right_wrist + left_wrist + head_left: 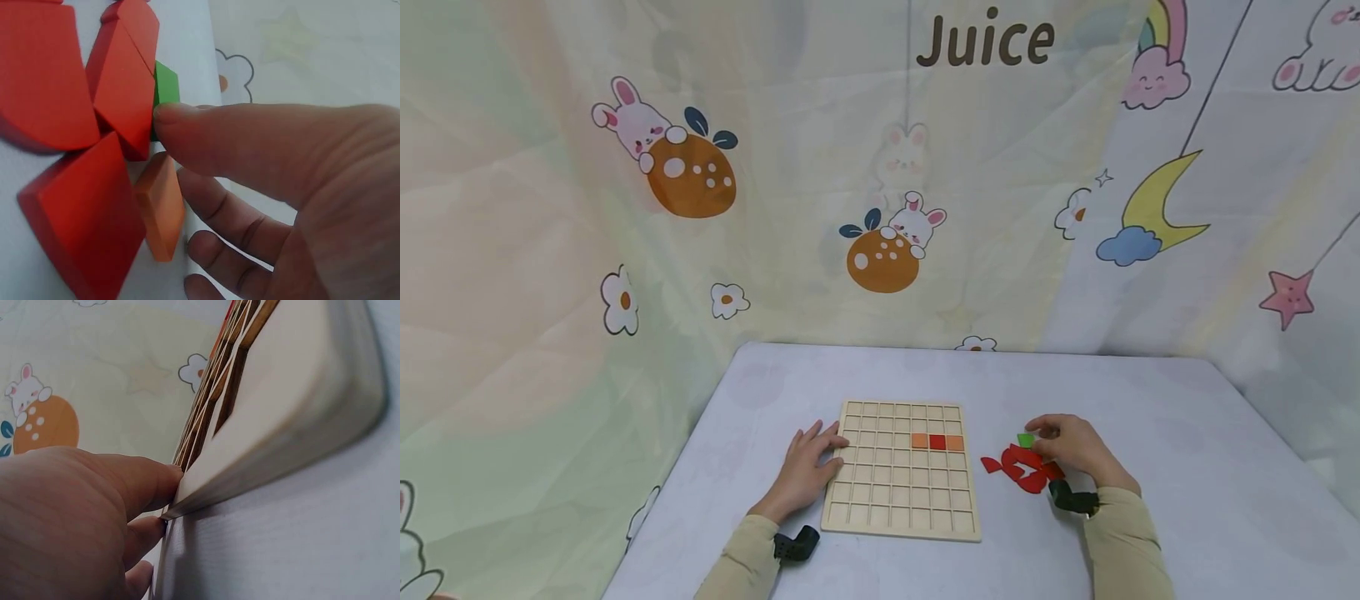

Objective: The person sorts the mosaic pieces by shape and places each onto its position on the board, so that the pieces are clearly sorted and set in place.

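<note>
My left hand [805,471] rests on the left edge of a wooden grid board [898,508], its fingertips right at the rim in the left wrist view. Three square tiles lie in one row of the grid: a red tile [937,442] between two orange ones. To the right of the board, my right hand [1075,446] pinches a green block [166,94] with thumb and index finger; the index fingertip is hidden behind the thumb in the right wrist view. Close beside it is a cluster of red blocks [87,219], and an orange block [161,212] stands below the thumb.
The board and blocks are on a table with a pale cloth [1210,500]. Behind the table hangs a printed curtain [790,250] with rabbits, fruit and a moon. A black wrist camera [796,546] sits on the left wrist, another [1072,498] on the right.
</note>
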`<action>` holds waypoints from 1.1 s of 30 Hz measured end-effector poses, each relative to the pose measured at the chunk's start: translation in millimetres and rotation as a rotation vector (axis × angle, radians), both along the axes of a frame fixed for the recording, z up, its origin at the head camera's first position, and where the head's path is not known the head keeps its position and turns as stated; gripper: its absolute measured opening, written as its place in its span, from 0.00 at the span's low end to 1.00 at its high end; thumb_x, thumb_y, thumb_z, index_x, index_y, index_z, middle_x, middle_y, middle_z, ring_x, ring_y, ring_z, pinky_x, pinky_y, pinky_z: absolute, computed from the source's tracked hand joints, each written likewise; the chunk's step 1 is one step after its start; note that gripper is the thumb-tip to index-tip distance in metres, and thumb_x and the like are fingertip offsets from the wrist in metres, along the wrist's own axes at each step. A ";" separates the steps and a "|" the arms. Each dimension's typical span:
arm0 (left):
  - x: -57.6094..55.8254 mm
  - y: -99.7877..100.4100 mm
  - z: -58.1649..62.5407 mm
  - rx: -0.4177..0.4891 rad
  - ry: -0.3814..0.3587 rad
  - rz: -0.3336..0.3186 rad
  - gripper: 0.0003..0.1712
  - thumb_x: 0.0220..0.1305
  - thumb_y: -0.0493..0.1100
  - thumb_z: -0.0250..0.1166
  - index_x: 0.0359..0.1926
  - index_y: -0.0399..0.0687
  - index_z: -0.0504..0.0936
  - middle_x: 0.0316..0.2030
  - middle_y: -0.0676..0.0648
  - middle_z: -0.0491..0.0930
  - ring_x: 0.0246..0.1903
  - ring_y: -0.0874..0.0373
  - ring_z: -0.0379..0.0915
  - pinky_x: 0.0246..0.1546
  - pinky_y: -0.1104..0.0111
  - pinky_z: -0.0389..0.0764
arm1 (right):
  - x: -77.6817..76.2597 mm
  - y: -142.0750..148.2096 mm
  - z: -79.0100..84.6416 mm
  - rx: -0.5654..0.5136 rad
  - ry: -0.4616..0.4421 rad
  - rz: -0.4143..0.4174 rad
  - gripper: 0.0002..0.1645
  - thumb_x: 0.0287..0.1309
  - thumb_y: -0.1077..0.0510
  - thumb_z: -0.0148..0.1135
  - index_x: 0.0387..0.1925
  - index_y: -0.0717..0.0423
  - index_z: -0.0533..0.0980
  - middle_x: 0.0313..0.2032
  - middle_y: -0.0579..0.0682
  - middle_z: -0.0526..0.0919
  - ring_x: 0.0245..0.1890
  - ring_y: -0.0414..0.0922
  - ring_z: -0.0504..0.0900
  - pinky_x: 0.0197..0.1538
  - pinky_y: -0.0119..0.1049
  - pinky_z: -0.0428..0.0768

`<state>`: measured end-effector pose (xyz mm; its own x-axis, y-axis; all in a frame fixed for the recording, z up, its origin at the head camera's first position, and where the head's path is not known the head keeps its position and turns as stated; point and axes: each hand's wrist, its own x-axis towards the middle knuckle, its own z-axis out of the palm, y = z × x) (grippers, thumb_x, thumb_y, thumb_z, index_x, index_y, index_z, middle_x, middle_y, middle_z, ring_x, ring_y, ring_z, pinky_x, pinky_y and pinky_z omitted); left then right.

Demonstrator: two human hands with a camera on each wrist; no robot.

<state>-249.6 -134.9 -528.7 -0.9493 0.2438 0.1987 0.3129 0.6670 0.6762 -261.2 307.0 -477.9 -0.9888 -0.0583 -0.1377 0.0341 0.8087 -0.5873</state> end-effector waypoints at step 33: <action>2.4 1.0 3.7 -0.001 0.006 -0.002 0.12 0.63 0.36 0.64 0.48 0.50 0.81 0.68 0.40 0.67 0.72 0.38 0.49 0.71 0.42 0.40 | -4.7 -7.5 -7.8 0.034 0.049 -0.002 0.19 0.55 0.57 0.68 0.48 0.61 0.80 0.43 0.57 0.80 0.35 0.47 0.76 0.34 0.38 0.81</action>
<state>-247.2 -133.9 -525.0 -0.9474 0.2461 0.2046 0.3186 0.6667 0.6738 -265.9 299.5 -485.7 -0.9945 -0.0529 -0.0907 0.0071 0.8280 -0.5607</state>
